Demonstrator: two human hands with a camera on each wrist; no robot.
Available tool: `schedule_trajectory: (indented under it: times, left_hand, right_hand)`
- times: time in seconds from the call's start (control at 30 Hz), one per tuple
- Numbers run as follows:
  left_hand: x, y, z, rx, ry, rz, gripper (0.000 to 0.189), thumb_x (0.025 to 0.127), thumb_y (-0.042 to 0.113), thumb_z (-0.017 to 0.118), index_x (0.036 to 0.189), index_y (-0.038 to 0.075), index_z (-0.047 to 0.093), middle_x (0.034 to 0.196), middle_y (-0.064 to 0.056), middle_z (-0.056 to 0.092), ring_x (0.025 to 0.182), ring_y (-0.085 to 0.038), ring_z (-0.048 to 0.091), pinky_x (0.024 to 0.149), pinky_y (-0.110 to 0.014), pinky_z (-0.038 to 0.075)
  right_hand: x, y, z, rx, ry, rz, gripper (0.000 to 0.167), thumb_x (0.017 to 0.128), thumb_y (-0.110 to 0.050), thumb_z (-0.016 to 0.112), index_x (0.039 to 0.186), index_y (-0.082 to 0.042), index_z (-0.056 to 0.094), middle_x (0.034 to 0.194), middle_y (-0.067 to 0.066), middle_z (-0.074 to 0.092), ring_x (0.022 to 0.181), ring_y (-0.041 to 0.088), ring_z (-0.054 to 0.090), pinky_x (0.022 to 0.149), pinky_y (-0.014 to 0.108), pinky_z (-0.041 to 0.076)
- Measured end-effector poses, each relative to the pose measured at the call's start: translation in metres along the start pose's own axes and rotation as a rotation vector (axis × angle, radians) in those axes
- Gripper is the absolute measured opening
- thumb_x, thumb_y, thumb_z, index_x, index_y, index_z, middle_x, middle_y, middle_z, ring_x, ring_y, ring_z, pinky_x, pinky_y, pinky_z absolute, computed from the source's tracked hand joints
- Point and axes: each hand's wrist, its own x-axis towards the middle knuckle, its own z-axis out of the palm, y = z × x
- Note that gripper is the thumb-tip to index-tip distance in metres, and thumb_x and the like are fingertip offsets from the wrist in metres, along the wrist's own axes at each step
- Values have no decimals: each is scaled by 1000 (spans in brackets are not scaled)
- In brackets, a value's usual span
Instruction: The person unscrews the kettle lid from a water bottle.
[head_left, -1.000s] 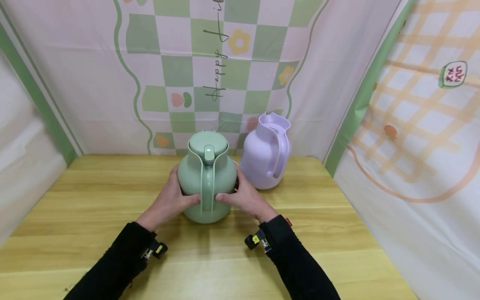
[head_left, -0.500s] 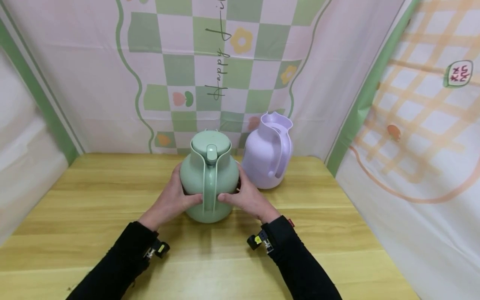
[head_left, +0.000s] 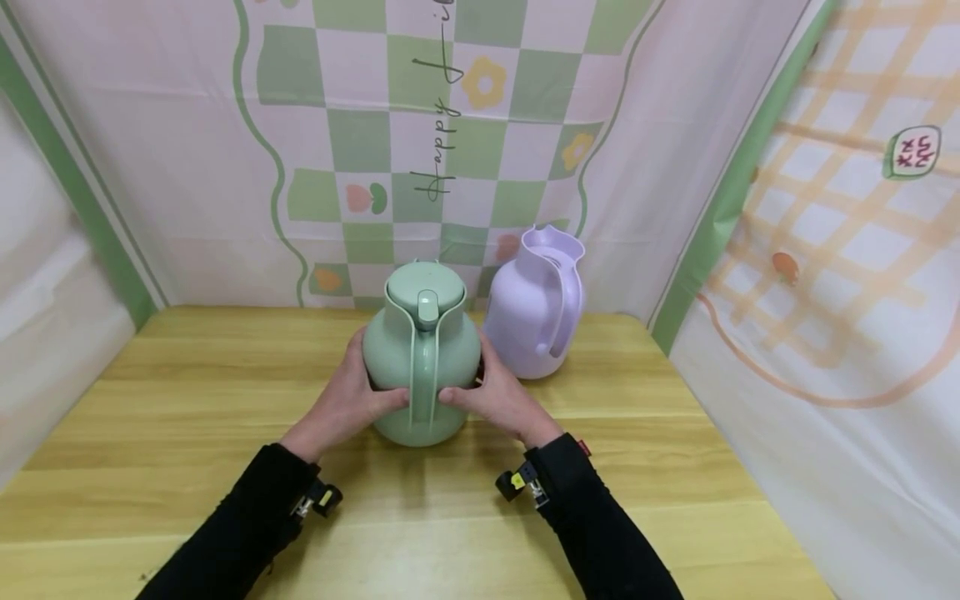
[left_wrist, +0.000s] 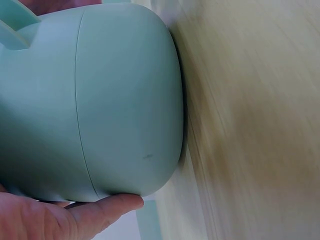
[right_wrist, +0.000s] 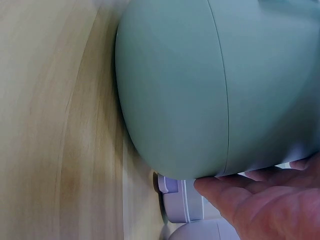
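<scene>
A round green thermos jug (head_left: 390, 358) stands upright on the wooden table, its lid (head_left: 427, 279) on top and its handle (head_left: 423, 375) facing me. Both hands grip its belly from opposite sides: my left hand (head_left: 348, 400) on the left, my right hand (head_left: 498, 392) on the right. The thumbs lie on the near side, flanking the handle. From the head, the other fingers are mostly hidden behind the jug; in the wrist views, fingers (left_wrist: 107, 212) press along its side. The jug's base (left_wrist: 172, 110) appears to meet the tabletop.
A lavender jug (head_left: 525, 321) stands just behind and right of the green one, its handle toward the near right. In the right wrist view, a lavender-and-white object (right_wrist: 177, 205) partly shows past the green jug. A patterned curtain (head_left: 360, 142) hangs behind the table (head_left: 225, 367).
The green jug and both hands have edged very slightly right. The grip looks the same, and the lavender jug has stayed in place.
</scene>
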Motion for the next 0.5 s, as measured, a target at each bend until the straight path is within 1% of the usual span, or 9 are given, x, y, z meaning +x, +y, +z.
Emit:
schedule_trajectory:
  times: [0.27,0.37,0.5]
  left_hand:
    - [0,0,1,-10,-4,2,119,80,27,90,167,16,9,154,-17,41,136,-37,50,112,-60,43]
    - [0,0,1,-16,-7,2,120,80,27,90,167,16,9,155,-17,41,137,-37,50,112,-60,42]
    - [1,0,2,-13,-10,1,120,79,27,90,167,15,9,155,-17,41,137,-37,50,113,-60,42]
  right_hand:
    - [-1,0,0,14,17,17,112,76,-59,89,161,-52,15,159,-7,41,147,22,43,119,54,37]
    - [-1,0,0,14,20,12,113,76,-60,89,161,-51,15,159,-8,41,147,21,43,120,54,36]
    - [-3,-2,0,-11,26,-9,113,78,-58,88,162,-50,13,162,-8,38,149,21,40,121,55,34]
